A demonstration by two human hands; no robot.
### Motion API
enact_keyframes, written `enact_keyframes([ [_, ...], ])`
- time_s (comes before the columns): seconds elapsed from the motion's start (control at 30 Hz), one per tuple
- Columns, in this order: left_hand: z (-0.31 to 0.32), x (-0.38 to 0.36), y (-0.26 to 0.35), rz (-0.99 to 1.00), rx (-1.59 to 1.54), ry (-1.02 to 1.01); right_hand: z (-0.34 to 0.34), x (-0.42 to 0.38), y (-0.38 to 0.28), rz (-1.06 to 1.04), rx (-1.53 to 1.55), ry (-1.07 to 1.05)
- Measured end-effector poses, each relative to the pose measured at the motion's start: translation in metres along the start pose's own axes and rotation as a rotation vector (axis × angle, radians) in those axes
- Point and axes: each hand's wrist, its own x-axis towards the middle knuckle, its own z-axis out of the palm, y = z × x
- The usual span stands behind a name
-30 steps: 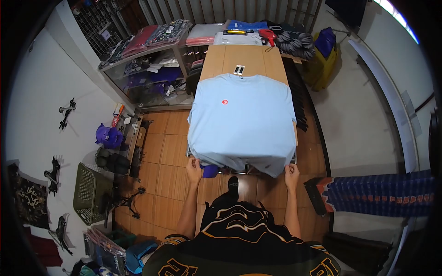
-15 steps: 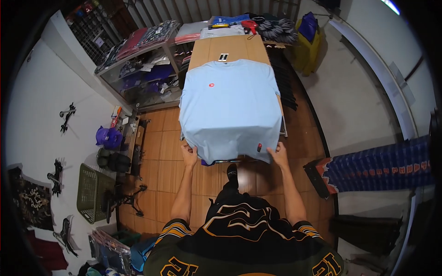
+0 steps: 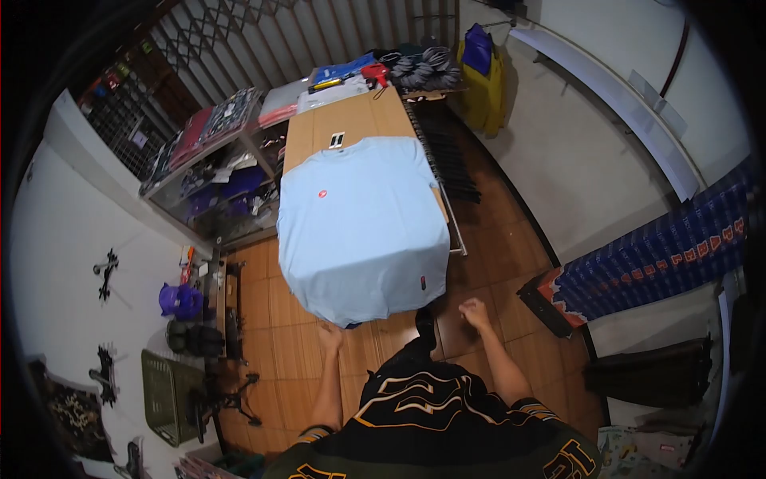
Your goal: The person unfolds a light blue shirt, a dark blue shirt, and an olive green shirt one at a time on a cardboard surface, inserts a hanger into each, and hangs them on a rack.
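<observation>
A light blue T-shirt (image 3: 363,223) lies spread over the wooden table (image 3: 351,116), its lower end draping over the near edge. It has a small red mark on the chest and a dark tag near the bottom right. Just below the hem on the left is my left hand (image 3: 330,335), its fingers blurred and partly hidden near the cloth. My right hand (image 3: 474,312) hangs in the air to the right of the hem, apart from the shirt, with curled fingers; nothing can be seen in it. Above the collar, a small black and white label (image 3: 337,140) rests on the table.
Folded clothes and a red tool (image 3: 375,75) lie beyond the table. A glass cabinet (image 3: 239,172) stands to the left, a green basket (image 3: 169,397) at lower left. On the right are a blue patterned roll (image 3: 654,255) and a rack with dark items under the table's side.
Both hands have come off the shirt's hem, and the right hand is now clear of it. The hem hangs looser and rounder. The whole view has tilted and shifted.
</observation>
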Motion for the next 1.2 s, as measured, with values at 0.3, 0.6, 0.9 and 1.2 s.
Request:
enact_keyframes([
  [0.3, 0.097, -0.072, 0.187, 0.184, 0.076, -0.948, -0.059, -0.07, 0.109, 0.887, 0.441, 0.232],
  [0.6, 0.196, -0.077, 0.427, 0.735, 0.157, -1.354, -0.117, -0.037, 0.113, 0.881, 0.785, 0.415],
  [0.9, 0.305, -0.063, 0.489, 0.539, -0.084, -1.278, -0.141, 0.144, 0.009, 0.818, 0.632, 0.334],
  [1.2, 0.425, 0.0, 0.518, -0.445, -0.652, -0.679, -0.134, 0.355, -0.066, 0.739, 0.584, -0.058],
])
